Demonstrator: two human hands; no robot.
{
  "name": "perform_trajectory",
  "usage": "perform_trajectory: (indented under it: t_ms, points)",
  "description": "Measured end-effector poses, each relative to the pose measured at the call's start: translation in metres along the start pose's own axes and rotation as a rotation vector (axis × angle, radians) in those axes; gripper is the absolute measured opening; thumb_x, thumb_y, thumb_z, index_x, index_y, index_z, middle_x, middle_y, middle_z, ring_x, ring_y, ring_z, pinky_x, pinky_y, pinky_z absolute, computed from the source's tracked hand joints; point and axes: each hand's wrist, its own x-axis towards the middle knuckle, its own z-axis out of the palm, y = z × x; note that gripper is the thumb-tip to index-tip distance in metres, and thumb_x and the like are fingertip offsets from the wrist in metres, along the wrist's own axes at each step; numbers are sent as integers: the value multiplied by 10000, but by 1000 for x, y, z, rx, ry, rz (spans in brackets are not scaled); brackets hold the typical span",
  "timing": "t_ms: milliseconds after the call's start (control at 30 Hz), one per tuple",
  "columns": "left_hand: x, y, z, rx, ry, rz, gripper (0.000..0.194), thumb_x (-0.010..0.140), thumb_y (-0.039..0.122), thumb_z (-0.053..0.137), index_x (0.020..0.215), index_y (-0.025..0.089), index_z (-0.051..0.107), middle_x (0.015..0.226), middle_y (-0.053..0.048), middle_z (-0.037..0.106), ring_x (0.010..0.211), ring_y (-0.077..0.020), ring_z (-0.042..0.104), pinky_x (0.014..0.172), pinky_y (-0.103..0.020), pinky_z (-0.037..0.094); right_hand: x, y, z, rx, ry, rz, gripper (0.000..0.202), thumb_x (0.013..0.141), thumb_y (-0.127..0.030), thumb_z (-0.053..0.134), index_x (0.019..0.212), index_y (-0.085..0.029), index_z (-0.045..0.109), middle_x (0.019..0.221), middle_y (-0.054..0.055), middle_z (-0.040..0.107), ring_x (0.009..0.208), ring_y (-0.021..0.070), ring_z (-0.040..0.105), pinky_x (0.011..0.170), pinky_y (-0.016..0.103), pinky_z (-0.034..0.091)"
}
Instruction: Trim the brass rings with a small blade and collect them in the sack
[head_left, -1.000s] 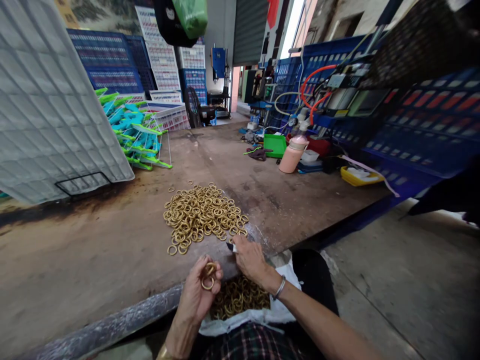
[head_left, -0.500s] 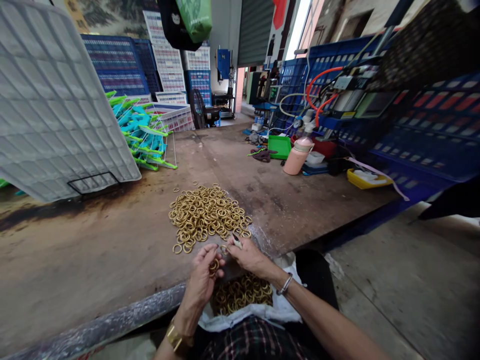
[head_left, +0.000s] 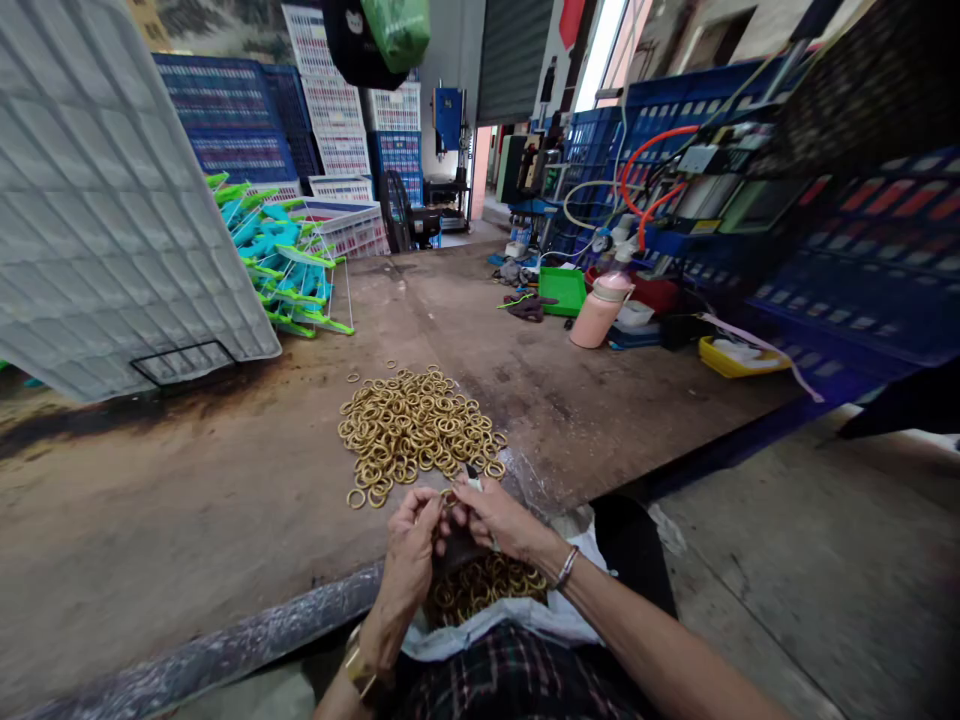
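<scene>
A heap of brass-coloured rings [head_left: 412, 425] lies on the worktable just beyond my hands. My left hand [head_left: 411, 540] is closed in a pinch at one ring [head_left: 448, 495], between the two hands. Curled around a small tool with a pale body and dark pointed tip [head_left: 473, 479], my right hand [head_left: 496, 518] almost meets the left at that ring. The exact kind of tool is too small to tell. Below my hands, a white sack [head_left: 517, 612] on my lap holds many more rings.
A large pale plastic crate [head_left: 127, 200] stands on the left, beside green and blue plastic pieces [head_left: 289, 260]. On the right are a pink bottle [head_left: 600, 312], a green tray [head_left: 562, 291] and a yellow tray [head_left: 739, 358]. The table's front edge [head_left: 247, 640] runs before me.
My hands have drawn closer together around a ring. The left fingers have turned, so the rings seen in that palm before are now hidden. The heap looks the same.
</scene>
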Motion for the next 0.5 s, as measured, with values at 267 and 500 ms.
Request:
perform_trajectory:
  t_ms: [267, 500]
  points:
    - [1, 5, -3, 171, -51, -34, 317, 738, 465, 567, 826, 164, 526, 582, 49, 510, 412, -50, 423, 343, -139, 290, 10, -5, -4, -358, 162, -269, 81, 690, -245, 500, 655, -179, 469, 557, -68, 456, 502, 60, 387, 468, 172, 303]
    - [0, 6, -3, 218, -135, -93, 283, 734, 441, 569, 764, 165, 514, 581, 48, 508, 402, -46, 410, 343, -144, 299, 10, -8, -3, -438, 174, -287, 55, 676, -202, 449, 648, -175, 489, 545, -60, 460, 521, 81, 409, 500, 194, 311]
